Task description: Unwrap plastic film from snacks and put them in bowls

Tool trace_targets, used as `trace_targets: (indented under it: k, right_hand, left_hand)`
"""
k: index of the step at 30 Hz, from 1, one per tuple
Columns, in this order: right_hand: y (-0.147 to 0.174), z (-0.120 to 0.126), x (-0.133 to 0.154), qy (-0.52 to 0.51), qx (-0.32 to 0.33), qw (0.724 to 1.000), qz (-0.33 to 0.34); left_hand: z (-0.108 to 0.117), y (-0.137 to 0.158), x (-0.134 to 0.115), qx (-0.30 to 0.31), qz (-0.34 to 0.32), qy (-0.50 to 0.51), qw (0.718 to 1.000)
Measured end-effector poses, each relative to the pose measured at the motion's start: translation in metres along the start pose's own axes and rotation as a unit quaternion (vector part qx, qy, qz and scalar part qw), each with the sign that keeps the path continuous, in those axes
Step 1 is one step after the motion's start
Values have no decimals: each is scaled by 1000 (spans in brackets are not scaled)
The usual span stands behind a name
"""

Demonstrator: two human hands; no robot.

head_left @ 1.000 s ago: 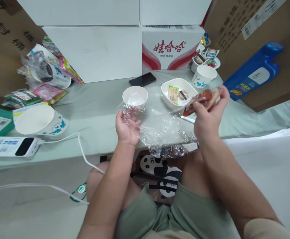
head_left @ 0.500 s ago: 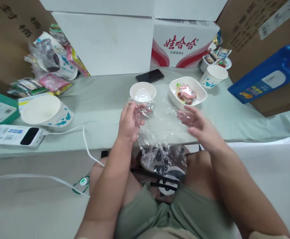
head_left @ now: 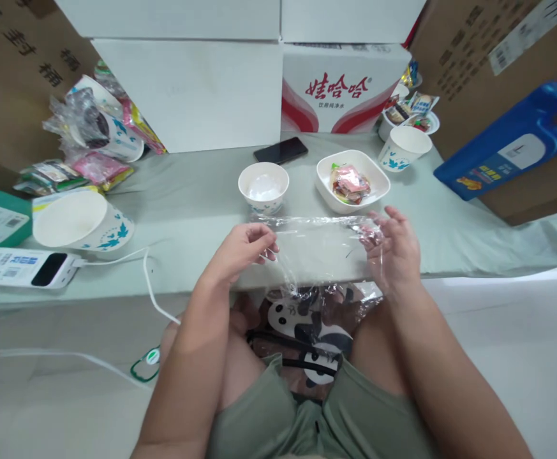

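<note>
"Holding what?"
"Left hand (head_left: 252, 248) pinches clear film (head_left: 319, 248); loosely curled right hand (head_left: 395, 252) touches its right end, grip unclear."
"Edges?"
"Film hangs past the near edge of the bench (head_left: 187, 210); paper cup (head_left: 263, 203) just beyond."

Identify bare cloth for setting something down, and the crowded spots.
Roomier: between front-left cup and middle cup. Narrower: between square bowl and blue bottle. Crowded: left end (packets, power bank); plastic film spans left hand to right hand.
</note>
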State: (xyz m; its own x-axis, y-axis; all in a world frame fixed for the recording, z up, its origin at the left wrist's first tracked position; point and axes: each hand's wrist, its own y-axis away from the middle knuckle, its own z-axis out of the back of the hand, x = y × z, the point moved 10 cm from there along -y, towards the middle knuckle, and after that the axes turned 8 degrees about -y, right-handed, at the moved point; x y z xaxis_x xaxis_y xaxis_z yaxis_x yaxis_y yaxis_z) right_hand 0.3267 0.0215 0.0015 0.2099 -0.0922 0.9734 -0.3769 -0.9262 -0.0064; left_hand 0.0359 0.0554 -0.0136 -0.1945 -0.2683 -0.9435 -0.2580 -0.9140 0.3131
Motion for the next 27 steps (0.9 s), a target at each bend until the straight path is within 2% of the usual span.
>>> trace_targets:
  k: [2,5,8,10,13,15,17,19,24,25,27]
  right_hand:
    - [1,0,-3,-48,25,998,-10]
    - [17,-16,-27,-79,90,986,-118]
    - [33,-28,-51,-11,110,971,-212]
    - [33,-30,-57,15,88,970,-226]
    - [21,-35,-58,30,67,978,-195]
    - [14,-45,-59,110,91,974,-174]
    - [9,-55,-60,219,122,956,-151]
    - [6,-59,-52,272,124,947,-117]
    - [8,-36,-15,160,46,985,-46]
    - [9,-30,-8,139,38,989,-30]
    - [10,-19,3,109,26,994,0]
  left_hand:
    - [7,-2,-4,-52,-21,35,998]
    - [17,-4,-9,-118,-47,74,989]
    - [20,-5,-14,-133,-66,84,985]
    - [19,-6,-14,-132,-73,83,985]
    - [13,-4,-17,-118,-95,71,986]
    - [2,-3,-19,-78,-107,61,989]
    - [-9,-3,-19,-36,-105,55,992]
    - [-8,-1,-19,-41,-101,56,992]
    - [41,10,-26,-196,-145,107,964]
    - [47,11,-26,-206,-147,119,960]
    - [46,9,-23,-167,-127,127,969]
